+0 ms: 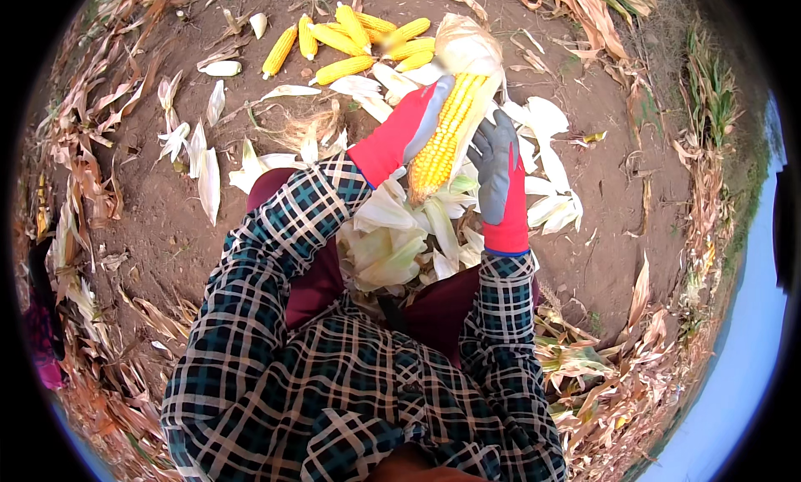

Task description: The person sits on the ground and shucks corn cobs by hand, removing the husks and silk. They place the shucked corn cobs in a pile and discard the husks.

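An ear of corn [445, 141] with bare yellow kernels is held up between my gloved hands, its silky tip towards me. Pale husk [468, 44] is still attached at its far end and along its right side. My left hand [427, 116], in a red and grey glove, grips the ear's left side, the thumb near the husk. On the right side my right hand [495, 163], gloved alike, lies against the husk with fingers bent; whether it grips is unclear. Below the ear, loose pale husks [385, 250] lie heaped between my knees.
Several husked yellow ears [341, 41] lie on the brown soil beyond my left hand. Loose husks [209, 182] are scattered at the left, and more [554, 169] at the right. Dry corn stalks and leaves [616, 413] border the ground. A person's dark and pink clothing [44, 338] shows at the far left edge.
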